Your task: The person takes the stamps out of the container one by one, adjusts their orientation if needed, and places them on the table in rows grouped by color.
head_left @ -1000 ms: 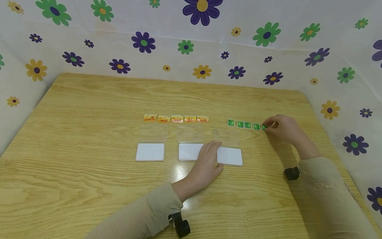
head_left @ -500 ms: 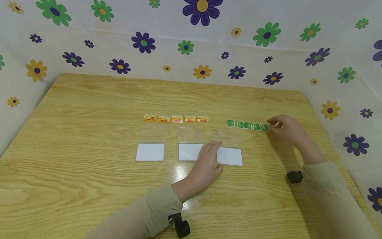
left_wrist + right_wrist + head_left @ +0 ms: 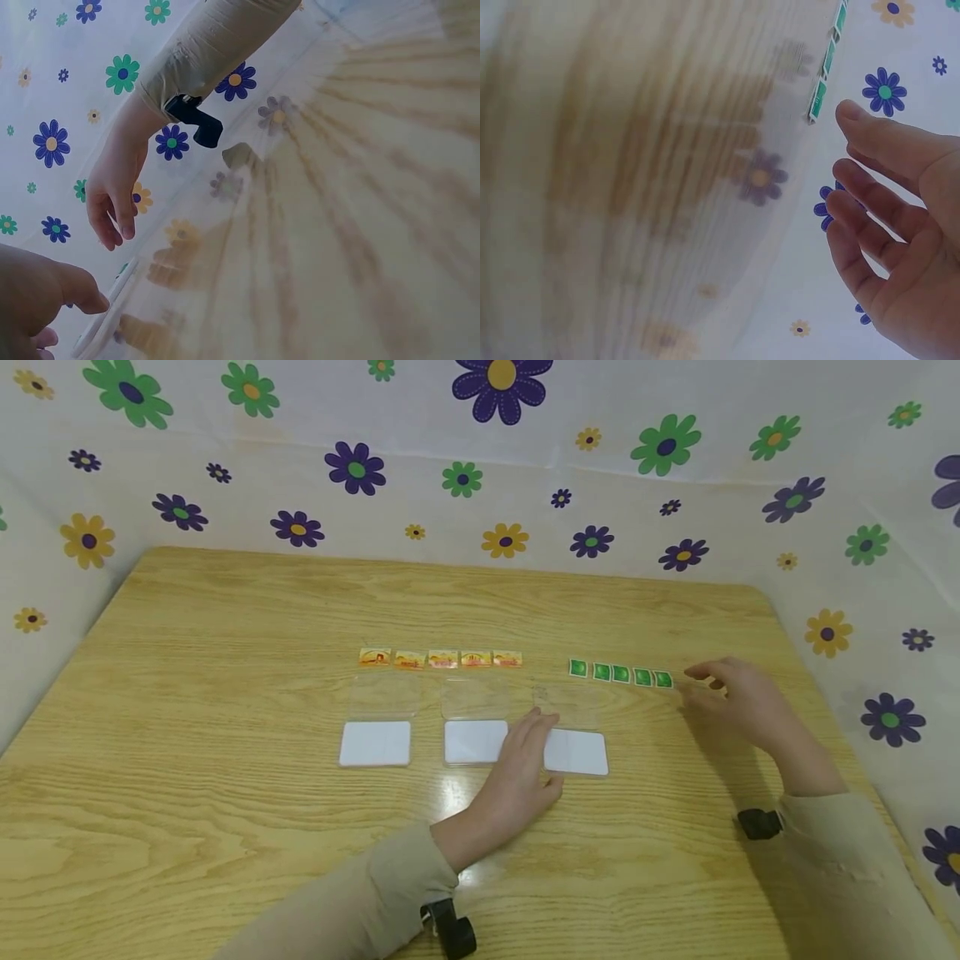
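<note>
Several small green stamps (image 3: 621,674) with white edges lie in a slightly slanting row at the right. My right hand (image 3: 738,702) hovers just past the row's right end, fingers loosely bent and holding nothing. In the right wrist view, its thumb and fingers (image 3: 859,169) are spread apart beside the last green stamp (image 3: 819,100). My left hand (image 3: 517,768) rests, fingers extended, between the middle white card (image 3: 474,742) and the right white card (image 3: 577,752), covering an edge of the middle one.
Left of the green row runs a line of several orange-yellow stamps (image 3: 442,659). Between stamps and white cards lie three transparent plastic pieces, such as the left clear piece (image 3: 385,697). A third white card (image 3: 375,743) lies at left. Flower-printed cloth (image 3: 420,443) borders the wooden table (image 3: 225,827).
My right hand has let go of the last green stamp and drawn away to the right and towards me, leaving that stamp uncovered. My left hand has stayed in place.
</note>
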`<state>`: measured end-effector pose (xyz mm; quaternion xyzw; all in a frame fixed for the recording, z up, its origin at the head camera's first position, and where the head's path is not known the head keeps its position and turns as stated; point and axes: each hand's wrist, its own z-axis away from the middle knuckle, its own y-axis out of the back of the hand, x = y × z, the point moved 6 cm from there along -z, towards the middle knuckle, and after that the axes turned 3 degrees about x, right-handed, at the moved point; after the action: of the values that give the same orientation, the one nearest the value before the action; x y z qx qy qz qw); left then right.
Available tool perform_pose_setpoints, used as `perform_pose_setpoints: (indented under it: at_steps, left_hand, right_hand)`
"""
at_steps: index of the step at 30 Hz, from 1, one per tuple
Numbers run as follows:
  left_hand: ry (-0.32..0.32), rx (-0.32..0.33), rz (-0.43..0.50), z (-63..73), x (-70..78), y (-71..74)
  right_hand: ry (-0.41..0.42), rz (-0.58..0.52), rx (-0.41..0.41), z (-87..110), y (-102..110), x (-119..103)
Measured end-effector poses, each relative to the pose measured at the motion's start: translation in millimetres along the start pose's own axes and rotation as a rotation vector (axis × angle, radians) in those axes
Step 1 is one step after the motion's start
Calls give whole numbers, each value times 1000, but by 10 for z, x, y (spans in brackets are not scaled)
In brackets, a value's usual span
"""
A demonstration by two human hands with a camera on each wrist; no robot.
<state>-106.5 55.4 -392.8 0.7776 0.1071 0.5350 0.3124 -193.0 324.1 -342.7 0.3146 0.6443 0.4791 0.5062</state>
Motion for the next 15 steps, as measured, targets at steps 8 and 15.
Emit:
perform_pose_setpoints:
  at_steps: [8,15]
  left_hand:
    - [38,2,36,-5,-5,295]
    - [52,148,-94,69,-230,1010]
  right_hand:
    - [71,66,32,96,-92,-126]
    - [110,115,112,140,-71,-150]
